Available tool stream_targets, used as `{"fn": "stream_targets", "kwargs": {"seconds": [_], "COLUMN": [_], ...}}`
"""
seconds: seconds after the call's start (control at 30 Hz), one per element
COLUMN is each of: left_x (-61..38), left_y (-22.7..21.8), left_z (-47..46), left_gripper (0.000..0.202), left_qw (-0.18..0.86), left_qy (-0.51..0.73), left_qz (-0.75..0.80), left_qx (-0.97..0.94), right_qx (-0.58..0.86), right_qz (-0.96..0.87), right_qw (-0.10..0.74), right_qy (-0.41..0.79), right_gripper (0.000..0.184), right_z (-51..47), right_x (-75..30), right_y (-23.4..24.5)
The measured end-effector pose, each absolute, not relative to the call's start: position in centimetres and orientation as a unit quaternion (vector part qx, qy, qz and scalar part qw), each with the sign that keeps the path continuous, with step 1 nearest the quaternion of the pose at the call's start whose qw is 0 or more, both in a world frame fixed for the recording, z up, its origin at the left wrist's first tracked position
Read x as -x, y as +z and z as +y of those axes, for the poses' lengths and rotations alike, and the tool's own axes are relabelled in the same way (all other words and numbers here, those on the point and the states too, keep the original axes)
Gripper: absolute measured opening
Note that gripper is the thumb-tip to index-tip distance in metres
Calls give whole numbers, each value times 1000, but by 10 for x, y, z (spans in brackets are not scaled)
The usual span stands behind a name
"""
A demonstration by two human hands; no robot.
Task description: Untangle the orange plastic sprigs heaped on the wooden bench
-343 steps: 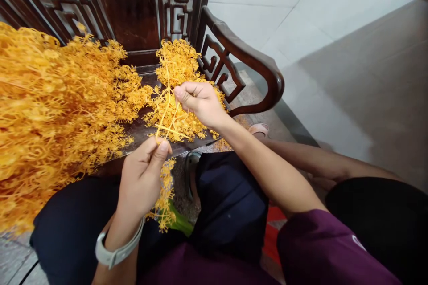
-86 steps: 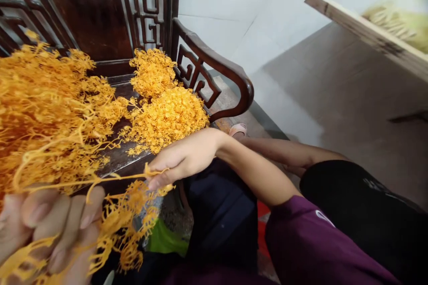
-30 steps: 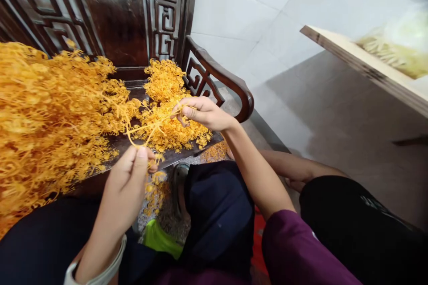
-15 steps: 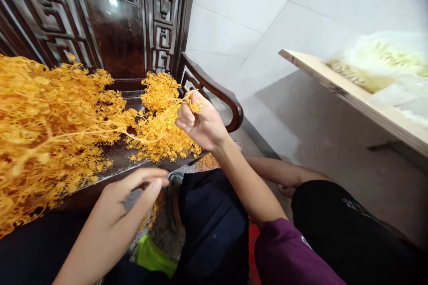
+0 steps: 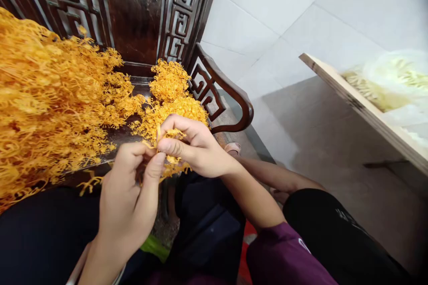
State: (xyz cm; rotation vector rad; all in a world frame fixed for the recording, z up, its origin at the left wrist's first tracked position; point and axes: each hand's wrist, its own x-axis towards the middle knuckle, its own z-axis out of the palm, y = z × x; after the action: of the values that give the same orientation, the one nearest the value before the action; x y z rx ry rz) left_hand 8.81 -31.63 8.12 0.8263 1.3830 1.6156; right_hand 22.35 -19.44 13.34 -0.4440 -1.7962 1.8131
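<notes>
My left hand (image 5: 129, 187) and my right hand (image 5: 190, 147) meet in front of me, their fingertips pinching a small sprig of orange-yellow branching dried plant (image 5: 170, 151). Part of the sprig is hidden by my fingers. Just beyond my right hand lies a smaller heap of the same sprays (image 5: 170, 93) on the dark wooden bench seat (image 5: 125, 136). A much larger heap (image 5: 50, 98) fills the left side, close to my left hand.
The bench has a carved lattice back (image 5: 133, 13) and a curved armrest (image 5: 230, 87). On the right, a wooden board (image 5: 361, 100) holds pale material under plastic. Another person's forearm (image 5: 277, 173) lies beyond my right arm. A green item (image 5: 152, 247) sits low down.
My left hand has closed from its loose position onto the sprig beside my right hand. My right hand has moved down and left, and the long stem it held is no longer visible.
</notes>
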Motion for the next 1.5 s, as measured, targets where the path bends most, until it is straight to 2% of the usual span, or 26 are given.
{"fn": "stream_targets", "kwargs": {"seconds": [0.1, 0.3, 0.4, 0.53, 0.6, 0.77, 0.87, 0.93, 1.03, 1.13, 1.23, 1.4, 1.5], "left_x": [-87, -75, -74, -77, -81, -81, -59, -43, -34, -46, -62, -66, -67], "left_y": [86, 94, 93, 92, 90, 87, 94, 98, 95, 84, 76, 72, 67], "left_z": [-315, -310, -303, -297, -294, -295, -311, -319, -316, -299, -284, -277, -268], "left_gripper": [11, 18, 21, 27, 24, 15, 18, 23, 14, 22, 26, 30, 30], "left_qw": [401, 649, 698, 705, 689, 620, 552, 545, 583, 620, 617, 616, 619], "left_qy": [630, 644, 650, 671, 687, 717, 751, 741, 705, 685, 688, 691, 692], "left_qz": [534, 299, 220, 194, 198, 277, 318, 331, 353, 339, 354, 364, 361], "left_qx": [-397, -272, -204, -127, -119, -155, -171, -210, -199, -179, -144, -106, -91], "right_qx": [127, 67, 42, 63, 67, 96, 273, 393, 462, 488, 513, 493, 475], "right_qz": [-690, -631, -623, -621, -675, -846, -840, -790, -785, -823, -831, -841, -845], "right_qw": [232, 133, 130, 174, 206, 241, 350, 403, 365, 258, 189, 185, 221], "right_qy": [674, 761, 770, 761, 706, 466, 314, 244, 192, 131, 107, 127, 109], "right_gripper": [29, 21, 27, 32, 32, 38, 45, 48, 36, 19, 18, 37, 32], "right_z": [-187, -167, -163, -166, -167, -142, -95, -61, -28, -23, -26, -21, -18], "right_x": [-223, -228, -220, -207, -203, -211, -240, -266, -291, -291, -280, -280, -281], "right_y": [129, 107, 94, 85, 87, 92, 81, 70, 56, 50, 49, 42, 38]}}
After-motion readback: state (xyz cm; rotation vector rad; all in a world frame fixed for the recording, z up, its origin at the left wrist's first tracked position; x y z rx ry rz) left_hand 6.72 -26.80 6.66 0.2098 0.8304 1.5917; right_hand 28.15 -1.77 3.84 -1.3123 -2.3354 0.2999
